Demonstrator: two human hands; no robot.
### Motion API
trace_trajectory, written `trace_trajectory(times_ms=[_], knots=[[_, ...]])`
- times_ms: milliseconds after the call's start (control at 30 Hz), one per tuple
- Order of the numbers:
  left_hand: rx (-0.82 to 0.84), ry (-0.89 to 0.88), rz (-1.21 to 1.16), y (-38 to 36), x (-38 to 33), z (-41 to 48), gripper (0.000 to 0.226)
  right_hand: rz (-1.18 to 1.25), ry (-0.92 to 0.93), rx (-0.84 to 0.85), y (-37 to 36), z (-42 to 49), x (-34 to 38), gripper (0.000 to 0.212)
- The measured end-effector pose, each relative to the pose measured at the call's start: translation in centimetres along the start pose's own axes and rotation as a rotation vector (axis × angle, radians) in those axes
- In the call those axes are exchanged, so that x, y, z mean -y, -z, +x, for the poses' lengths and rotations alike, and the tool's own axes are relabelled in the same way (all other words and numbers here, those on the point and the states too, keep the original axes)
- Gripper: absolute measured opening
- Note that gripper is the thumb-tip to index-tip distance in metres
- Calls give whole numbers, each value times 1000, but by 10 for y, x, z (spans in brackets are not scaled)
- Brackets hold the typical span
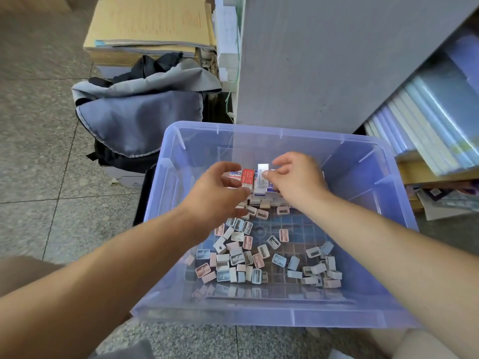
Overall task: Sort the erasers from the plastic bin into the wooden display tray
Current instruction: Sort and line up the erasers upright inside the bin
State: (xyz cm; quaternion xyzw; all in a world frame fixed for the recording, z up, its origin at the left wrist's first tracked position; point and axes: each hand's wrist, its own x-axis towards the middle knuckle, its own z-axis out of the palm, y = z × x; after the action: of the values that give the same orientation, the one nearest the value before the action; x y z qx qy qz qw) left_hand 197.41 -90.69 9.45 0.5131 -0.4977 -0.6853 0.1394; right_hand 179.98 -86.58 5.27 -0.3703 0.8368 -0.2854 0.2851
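Observation:
A translucent blue plastic bin (363, 320) stands on the floor in front of me. Across its bottom lie several small pastel pieces (241, 257), pink, blue and white. Both hands are above the bin's far half. My left hand (220, 193) grips a row of wrapped erasers (247, 177), red-and-white and blue-and-white. My right hand (298, 177) pinches a white eraser (262, 174) at the right end of that row. More boxed erasers lie under the hands, partly hidden. No wooden display tray is in view.
A grey and black backpack (137, 117) lies left of the bin on the tiled floor. Behind it are stacked cardboard boxes and papers (150, 27). A grey shelf side panel (324, 60) rises behind the bin, with stacked folders (427, 120) on shelves at right.

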Motion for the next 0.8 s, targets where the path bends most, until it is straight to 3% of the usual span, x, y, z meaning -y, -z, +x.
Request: trace_trajectory(times_ms=[133,233,367,633,733,800], knots=[[-46,-155,72,34,-25,-5,13,-152,6,-78,-8,13,5,23],[-176,-349,158,55,-31,-4,15,-229,42,-109,-17,11,2,26],[-352,-626,500,70,-32,-3,13,-275,52,-141,-19,4,-6,16],[-351,-634,986,69,-6,13,33,-301,110,-115,-16,1,-9,9],[-379,-622,934,69,-6,15,35,-343,182,-119,-14,-10,-2,8],[-386,-591,843,70,-8,15,38,-374,307,-10,-16,-25,-1,10]])
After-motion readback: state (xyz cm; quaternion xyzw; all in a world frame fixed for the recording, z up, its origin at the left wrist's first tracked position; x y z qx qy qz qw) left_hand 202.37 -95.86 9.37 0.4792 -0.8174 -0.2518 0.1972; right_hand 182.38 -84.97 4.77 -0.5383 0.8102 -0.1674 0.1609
